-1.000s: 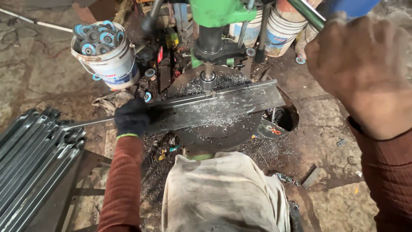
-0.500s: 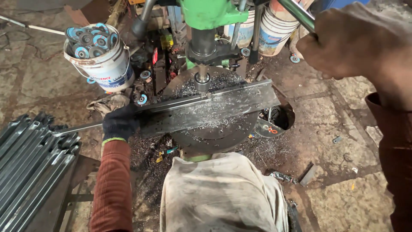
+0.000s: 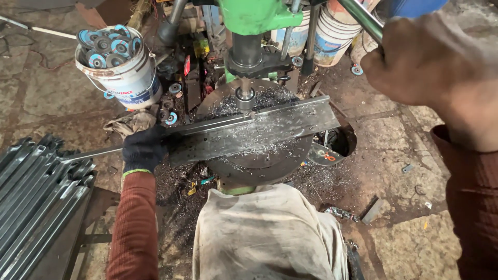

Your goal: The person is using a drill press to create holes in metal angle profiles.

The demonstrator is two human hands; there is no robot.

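Hiding lever's end, perhaps: right hand (image 3: 430, 62)

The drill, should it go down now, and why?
Probably yes: ease the lever down a little. The drill bit sits right at the metal bar, the gloved left hand pins the bar, and the right hand grips the lever.
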